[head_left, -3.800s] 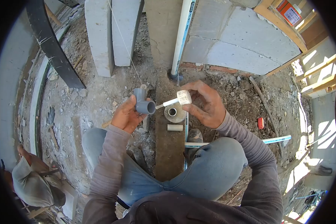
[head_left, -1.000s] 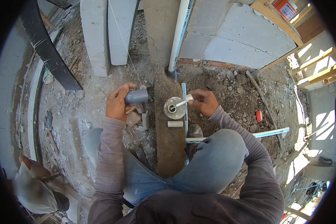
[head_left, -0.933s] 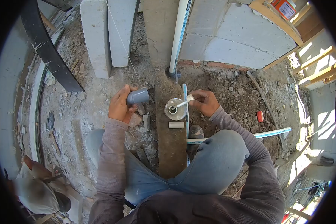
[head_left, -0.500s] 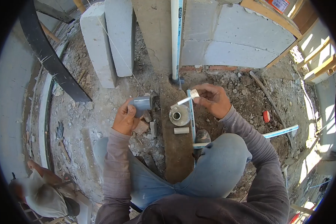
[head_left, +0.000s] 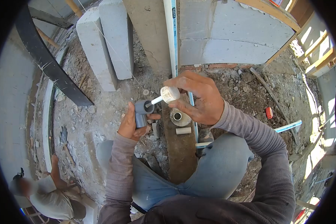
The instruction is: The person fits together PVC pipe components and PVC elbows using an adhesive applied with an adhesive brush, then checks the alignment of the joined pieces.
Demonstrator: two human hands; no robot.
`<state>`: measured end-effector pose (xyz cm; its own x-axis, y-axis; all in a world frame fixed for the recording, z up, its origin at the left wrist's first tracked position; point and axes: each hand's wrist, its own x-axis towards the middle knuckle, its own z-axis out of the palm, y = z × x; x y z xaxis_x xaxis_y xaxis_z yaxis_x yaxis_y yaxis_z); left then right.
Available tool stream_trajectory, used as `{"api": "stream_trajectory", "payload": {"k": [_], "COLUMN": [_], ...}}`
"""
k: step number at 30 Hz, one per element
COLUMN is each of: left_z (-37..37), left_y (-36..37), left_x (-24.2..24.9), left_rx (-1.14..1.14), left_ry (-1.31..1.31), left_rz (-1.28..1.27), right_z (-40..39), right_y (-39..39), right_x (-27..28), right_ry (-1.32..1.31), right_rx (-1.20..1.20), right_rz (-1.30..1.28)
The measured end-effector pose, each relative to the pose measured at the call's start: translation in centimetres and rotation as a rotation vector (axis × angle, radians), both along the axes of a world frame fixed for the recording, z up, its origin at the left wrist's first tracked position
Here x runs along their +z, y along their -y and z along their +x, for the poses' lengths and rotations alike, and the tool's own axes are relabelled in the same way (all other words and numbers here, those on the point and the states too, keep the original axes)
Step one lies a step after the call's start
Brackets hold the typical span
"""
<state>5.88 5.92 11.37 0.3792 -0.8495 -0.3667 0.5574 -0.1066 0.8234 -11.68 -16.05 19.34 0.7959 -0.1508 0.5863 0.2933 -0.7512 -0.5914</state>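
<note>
My left hand (head_left: 129, 123) grips a grey PVC elbow (head_left: 140, 118), one open end turned up and toward the right. Between the fingers of my right hand (head_left: 201, 98) is a glue can lid (head_left: 170, 94) with a white applicator stem (head_left: 157, 100) pointing left. The stem's tip is at the mouth of the elbow, just inside its rim. Below my right hand, an open glue can (head_left: 177, 117) stands on a plank-like strip (head_left: 180, 158) between my legs. A short pale pipe piece (head_left: 183, 130) lies beside the can.
A white pipe (head_left: 171, 41) rises along the pillar ahead. Two pale blocks (head_left: 97, 48) stand at the left behind a dark curved strip (head_left: 50, 59). On the right lie a red object (head_left: 268, 112) and another pipe (head_left: 288, 126). A co-worker (head_left: 50, 196) is at lower left.
My right hand has moved left with the lid, bringing the stem into the elbow's mouth. My left hand has turned the elbow so that its opening faces up and right.
</note>
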Motion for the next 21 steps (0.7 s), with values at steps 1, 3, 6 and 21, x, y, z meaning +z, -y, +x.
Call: {"api": "stream_trajectory", "payload": {"k": [1, 3, 6, 21], "left_z": [-0.2, -0.5, 0.4, 1.8], "left_y": [0.1, 0.4, 0.2, -0.6], "left_x": [0.2, 0.7, -0.2, -0.4], "left_rx": [0.002, 0.029, 0.045, 0.093], "left_ry": [-0.002, 0.090, 0.254, 0.418], "left_rz": [-0.001, 0.007, -0.002, -0.229], "right_z": [0.2, 0.4, -0.2, -0.8], "right_y": [-0.2, -0.6, -0.8, -1.1], "right_x": [0.0, 0.0, 0.4, 1.6], "right_ry": [-0.002, 0.116, 0.016, 0.055], "right_rx": [0.002, 0.021, 0.035, 0.076], "right_rz": [-0.001, -0.252, -0.228, -0.191]}}
